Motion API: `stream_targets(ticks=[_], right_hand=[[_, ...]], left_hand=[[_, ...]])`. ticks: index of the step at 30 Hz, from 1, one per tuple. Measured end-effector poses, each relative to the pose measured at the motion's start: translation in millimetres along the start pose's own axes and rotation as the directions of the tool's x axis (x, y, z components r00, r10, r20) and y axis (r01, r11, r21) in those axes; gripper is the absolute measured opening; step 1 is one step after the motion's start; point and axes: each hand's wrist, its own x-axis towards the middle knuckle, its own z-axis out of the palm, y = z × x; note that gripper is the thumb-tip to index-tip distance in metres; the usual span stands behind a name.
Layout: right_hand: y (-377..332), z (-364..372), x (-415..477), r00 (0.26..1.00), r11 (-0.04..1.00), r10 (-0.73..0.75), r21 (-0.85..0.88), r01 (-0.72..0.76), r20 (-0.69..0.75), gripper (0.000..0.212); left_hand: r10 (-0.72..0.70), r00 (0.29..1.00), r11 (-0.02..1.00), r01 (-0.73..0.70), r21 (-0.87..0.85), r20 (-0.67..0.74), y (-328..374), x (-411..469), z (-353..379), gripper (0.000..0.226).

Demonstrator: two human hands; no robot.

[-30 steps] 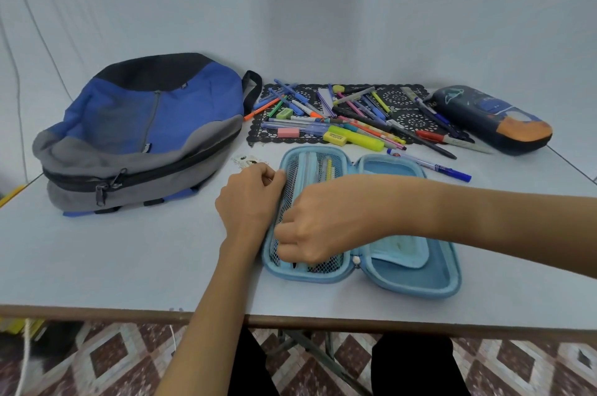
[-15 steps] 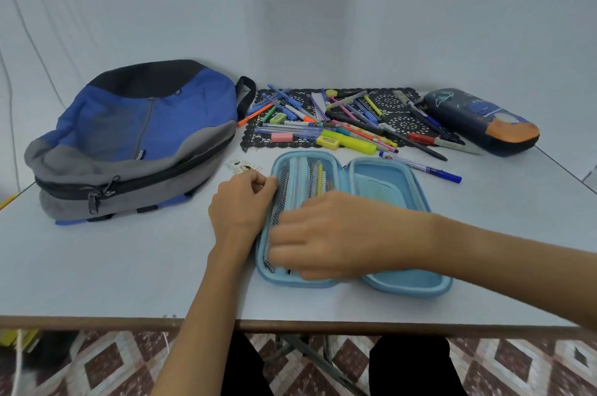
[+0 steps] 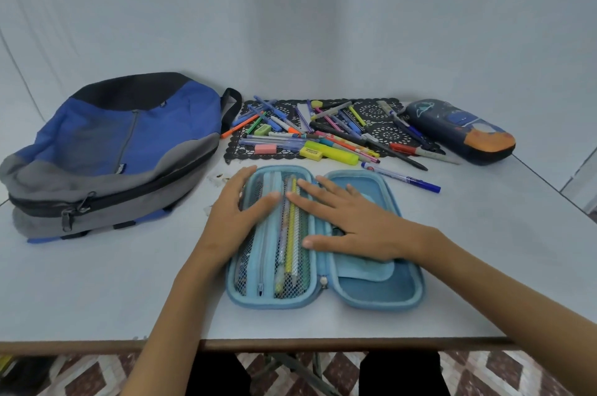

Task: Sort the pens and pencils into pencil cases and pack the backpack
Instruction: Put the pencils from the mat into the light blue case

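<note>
Left hand [image 3: 240, 213] and right hand [image 3: 349, 221] lie flat on mesh pocket [image 3: 290, 279], fingers straight, gripping nothing. Recommend even pressure; loose pens [image 3: 323, 134] wait at twelve o'clock.

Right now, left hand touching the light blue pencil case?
Touching. Head view: left hand lies flat on the light blue pencil case, fingers straight.

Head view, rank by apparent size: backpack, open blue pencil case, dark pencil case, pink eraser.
1. Blue and grey fabric backpack
2. Open light blue pencil case, though nearer the camera and spread flat
3. Closed dark navy pencil case
4. Small pink eraser
</note>
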Motion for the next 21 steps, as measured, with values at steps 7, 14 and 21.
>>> stream_targets(ticks=[7,14,21], right_hand=[[-16,6,10,0.999,0.999,-0.044,0.011,0.044,0.001,0.071],[-26,8,15,0.998,0.998,-0.057,0.013,0.057,0.013,0.072],[-26,7,15,0.998,0.998,-0.055,0.023,0.055,0.012,0.072]], left_hand=[[-0.020,1.000,0.999,0.021,0.029,-0.014,-11,-3,-22,0.069],[-0.027,0.998,1.000,0.026,-0.014,-0.055,-8,-12,-26,0.064],[-0.019,0.999,0.998,0.016,-0.058,-0.047,-4,-14,-24,0.059]])
